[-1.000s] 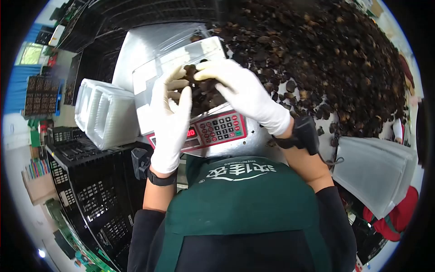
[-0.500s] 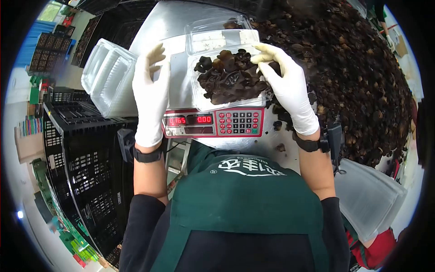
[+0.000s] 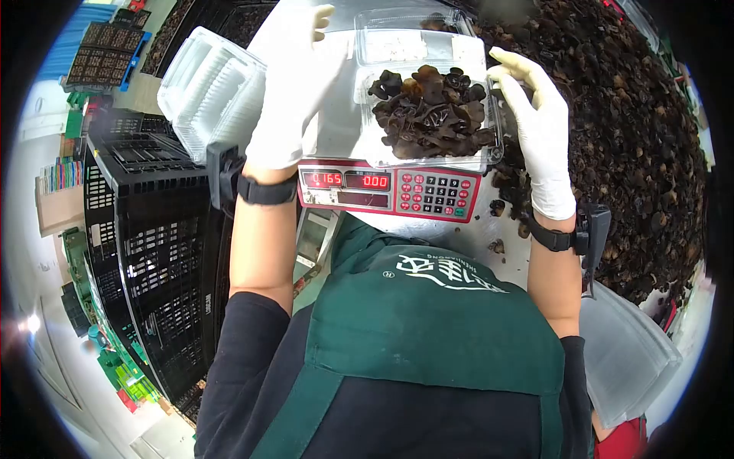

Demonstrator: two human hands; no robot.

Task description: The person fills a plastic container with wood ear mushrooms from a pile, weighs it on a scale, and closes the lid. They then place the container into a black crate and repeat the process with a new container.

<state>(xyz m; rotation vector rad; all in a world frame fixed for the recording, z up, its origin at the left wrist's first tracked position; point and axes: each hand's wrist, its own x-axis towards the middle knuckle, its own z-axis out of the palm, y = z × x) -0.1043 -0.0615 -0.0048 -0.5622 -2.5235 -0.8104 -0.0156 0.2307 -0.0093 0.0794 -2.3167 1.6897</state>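
A clear plastic box (image 3: 489, 157) heaped with dark wood ear mushrooms (image 3: 432, 115) sits on a red and white digital scale (image 3: 352, 200), its lid (image 3: 394, 27) folded back. The lit display reads 0.165 and 0.00. My right hand (image 3: 539, 122), in a white glove, is at the box's right side, thumb and fingers apart, fingertips right by the rim. To the left of the box, my gloved left hand (image 3: 294, 84) reaches forward over the metal table, fingers loosely bent and holding nothing.
Nested clear boxes (image 3: 214, 92) stand left of my left hand. A large mound of loose wood ear (image 3: 627, 153) covers the right side. Black crates (image 3: 160, 268) are stacked at the left; more clear plastic containers (image 3: 631, 359) lie at the lower right.
My left hand has moved forward, away from my body. My right hand has drawn from over the mushrooms to the box's right edge. The camera view has shifted, and the display still reads 0.165.
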